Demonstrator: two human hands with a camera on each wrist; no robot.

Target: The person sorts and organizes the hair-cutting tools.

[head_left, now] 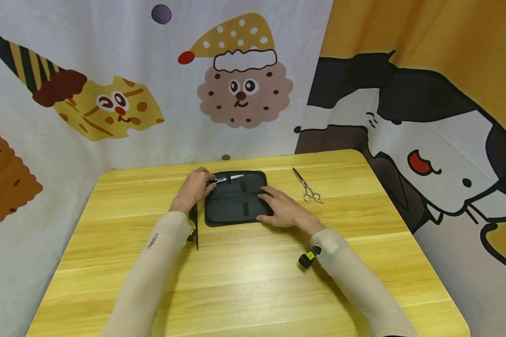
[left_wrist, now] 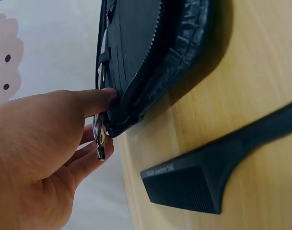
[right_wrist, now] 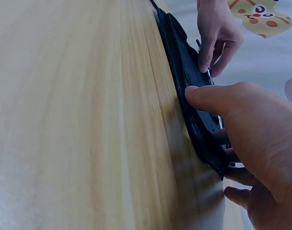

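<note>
Left-wrist view alone resolves teeth on the black tail comb (left_wrist: 186,184). Left hand (head_left: 192,189) pinches silver metal scissors (head_left: 221,180) in the black zippered case (head_left: 227,206) on the yellow wooden table (head_left: 244,281); right hand (head_left: 284,209), fingers spread, touches its edge.

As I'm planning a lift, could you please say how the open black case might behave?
The case may fold at its middle, since it lies open with a zip along its edge. Probably light: its panels look thin. Its scissors might slide out, handles projecting past the edge.
</note>
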